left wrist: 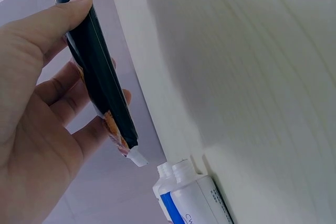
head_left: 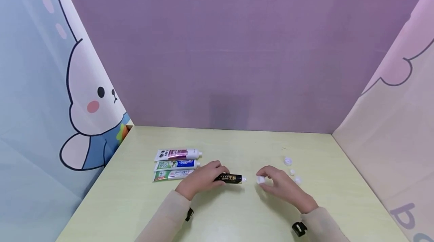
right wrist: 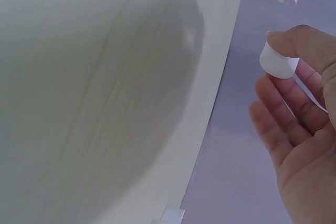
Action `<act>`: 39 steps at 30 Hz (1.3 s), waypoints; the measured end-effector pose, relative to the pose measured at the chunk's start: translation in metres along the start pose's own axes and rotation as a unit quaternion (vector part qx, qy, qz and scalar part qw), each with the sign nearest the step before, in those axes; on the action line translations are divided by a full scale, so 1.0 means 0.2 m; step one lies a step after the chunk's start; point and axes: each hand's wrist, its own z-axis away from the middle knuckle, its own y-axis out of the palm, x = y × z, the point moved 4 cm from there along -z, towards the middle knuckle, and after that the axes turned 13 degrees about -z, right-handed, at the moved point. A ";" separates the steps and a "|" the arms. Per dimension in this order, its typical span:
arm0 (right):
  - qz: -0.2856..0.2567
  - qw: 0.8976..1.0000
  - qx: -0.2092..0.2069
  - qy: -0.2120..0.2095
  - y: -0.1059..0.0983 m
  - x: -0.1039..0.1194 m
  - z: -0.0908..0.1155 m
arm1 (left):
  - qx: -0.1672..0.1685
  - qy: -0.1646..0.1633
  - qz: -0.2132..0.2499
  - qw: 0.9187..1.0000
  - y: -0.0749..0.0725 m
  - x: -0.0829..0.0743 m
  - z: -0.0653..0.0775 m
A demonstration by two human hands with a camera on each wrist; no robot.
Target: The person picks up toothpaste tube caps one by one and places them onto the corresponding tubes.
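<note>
My left hand (head_left: 204, 178) grips a black toothpaste tube (head_left: 234, 178) above the table, its thumb on one side and fingers on the other. The tube's bare white nozzle (left wrist: 137, 156) points right, toward my right hand (head_left: 284, 186). Between thumb and fingers, that hand pinches a white cap (right wrist: 279, 62), a short gap away from the nozzle. Left of my left hand lie three uncapped toothpaste tubes in a stack of rows: a white and purple one (head_left: 178, 154), a green and blue one (head_left: 176, 165), and a green and white one (head_left: 172, 175) partly behind the hand.
On the table (head_left: 237, 215) beyond my right hand lie three loose white caps: a larger one (head_left: 288, 161), a small one (head_left: 292, 172) and another (head_left: 297, 179) close to the hand. A purple cloth (head_left: 230, 53) hangs behind the table, with printed cloths at both sides.
</note>
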 end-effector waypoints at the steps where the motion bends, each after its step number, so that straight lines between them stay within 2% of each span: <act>1: -0.004 1.000 0.001 -0.002 0.01 0.00 0.00 | 0.000 0.002 0.000 1.000 0.00 0.00 0.00; 12: -0.025 1.000 0.009 0.006 0.07 0.04 -0.05 | -0.012 0.021 -0.004 1.000 0.01 -0.02 -0.01; 21: -0.032 0.999 -0.003 -0.031 0.11 0.06 -0.08 | -0.014 0.018 -0.009 1.000 0.01 -0.03 -0.02; 27: -0.040 0.998 -0.002 -0.039 0.13 0.06 -0.08 | -0.010 0.017 -0.002 1.000 0.01 -0.04 -0.03; 39: -0.083 0.996 -0.016 -0.009 0.14 0.04 -0.09 | -0.016 0.021 0.000 1.000 -0.01 -0.04 -0.03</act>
